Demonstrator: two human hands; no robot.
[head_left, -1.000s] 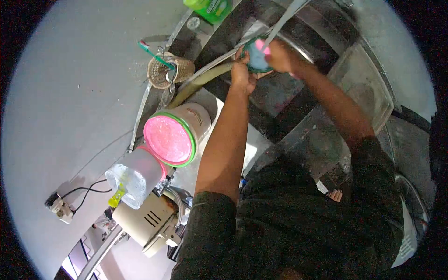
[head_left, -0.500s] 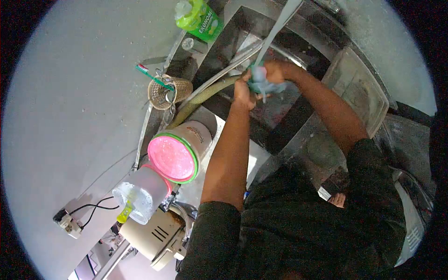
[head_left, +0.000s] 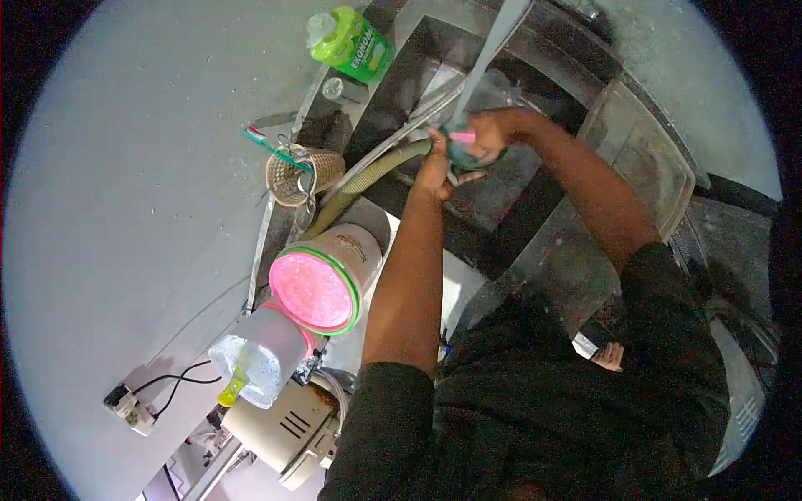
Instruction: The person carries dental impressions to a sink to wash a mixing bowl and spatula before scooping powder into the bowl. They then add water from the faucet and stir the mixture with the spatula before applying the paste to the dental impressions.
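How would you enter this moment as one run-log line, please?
left hand: holding green dish; right hand: at dish beside pink item, grip unclear; water: running toward dish; place: over sink; detail: blurred

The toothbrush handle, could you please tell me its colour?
The toothbrush handle is green, seen best in the head view.

Sink floor [head_left: 505, 204] gives room, but ribbed hose [head_left: 368, 181] separates left hand [head_left: 434, 174] from woven holder [head_left: 327, 169].
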